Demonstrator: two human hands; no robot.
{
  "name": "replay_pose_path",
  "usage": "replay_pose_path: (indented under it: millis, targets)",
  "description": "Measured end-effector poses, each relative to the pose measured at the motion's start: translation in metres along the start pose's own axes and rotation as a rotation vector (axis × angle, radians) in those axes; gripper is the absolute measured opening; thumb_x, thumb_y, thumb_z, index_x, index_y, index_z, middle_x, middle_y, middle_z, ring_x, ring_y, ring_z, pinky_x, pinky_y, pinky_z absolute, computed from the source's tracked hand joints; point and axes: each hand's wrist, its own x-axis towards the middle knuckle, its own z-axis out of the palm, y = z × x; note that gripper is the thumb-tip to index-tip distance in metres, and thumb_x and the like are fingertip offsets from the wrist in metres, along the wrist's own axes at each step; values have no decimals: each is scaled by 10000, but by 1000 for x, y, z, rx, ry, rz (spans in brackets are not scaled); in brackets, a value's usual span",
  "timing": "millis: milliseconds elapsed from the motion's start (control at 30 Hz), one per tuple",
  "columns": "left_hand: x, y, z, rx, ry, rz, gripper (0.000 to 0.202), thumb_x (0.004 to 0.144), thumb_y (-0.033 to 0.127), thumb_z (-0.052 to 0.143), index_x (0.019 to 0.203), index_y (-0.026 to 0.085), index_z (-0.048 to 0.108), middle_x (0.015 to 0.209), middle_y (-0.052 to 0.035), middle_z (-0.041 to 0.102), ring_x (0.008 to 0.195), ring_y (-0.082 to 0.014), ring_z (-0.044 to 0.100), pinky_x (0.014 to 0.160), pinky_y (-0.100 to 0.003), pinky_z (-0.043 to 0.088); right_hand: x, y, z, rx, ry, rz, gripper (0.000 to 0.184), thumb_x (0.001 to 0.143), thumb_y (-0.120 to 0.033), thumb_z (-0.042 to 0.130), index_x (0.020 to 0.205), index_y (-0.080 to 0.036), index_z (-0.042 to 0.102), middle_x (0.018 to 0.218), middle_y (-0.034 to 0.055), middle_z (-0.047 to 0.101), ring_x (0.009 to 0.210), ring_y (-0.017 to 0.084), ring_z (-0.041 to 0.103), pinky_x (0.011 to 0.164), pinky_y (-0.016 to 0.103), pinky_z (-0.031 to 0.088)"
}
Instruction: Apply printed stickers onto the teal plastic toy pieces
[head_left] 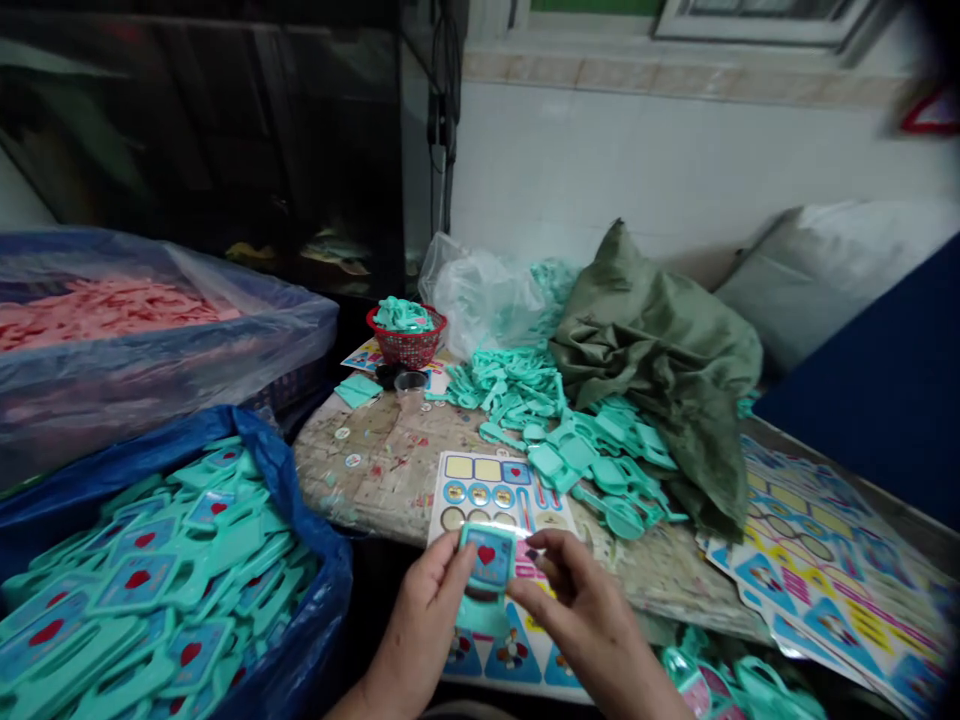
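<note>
My left hand (424, 625) grips a turquoise plastic toy piece (487, 575) that bears a red heart sticker, thumb on its left edge. Fingers of my right hand (581, 610) are pinched at the piece's right edge, on or beside the sticker; what they pinch is too small to make out. Under both hands lies a sticker sheet (495, 495) with round, square and triangular stickers, resting on the worn table (382, 470). A heap of bare turquoise plastic pieces (570, 440) lies just beyond the sheet.
A blue bag (300, 520) at the left is full of stickered turquoise pieces. Behind it a plastic-lined bin (112, 340) holds pink parts. A red basket (406, 340), a green sack (660, 360), more sticker sheets (832, 570) at right, and a dark glass tank behind.
</note>
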Motion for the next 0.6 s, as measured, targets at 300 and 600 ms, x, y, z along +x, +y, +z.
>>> replay_pose_path:
  millis: [300, 600]
  targets:
    - [-2, -7, 18, 263, -169, 12, 415, 837, 523, 434, 884, 161, 632, 859, -54, 668, 856, -197, 594, 792, -268, 458, -11, 4, 3, 21, -67, 46, 384, 795, -527, 490, 609, -193, 452, 532, -61, 350, 515, 92, 325, 490, 219, 286]
    - [4, -22, 8, 114, -225, -164, 526, 802, 597, 435, 996, 135, 597, 898, -111, 704, 751, -202, 667, 689, -304, 516, -88, 65, -148, -390, 226, 391, 411, 731, -627, 491, 686, -245, 638, 679, 28, 628, 683, 219, 583, 608, 292, 434]
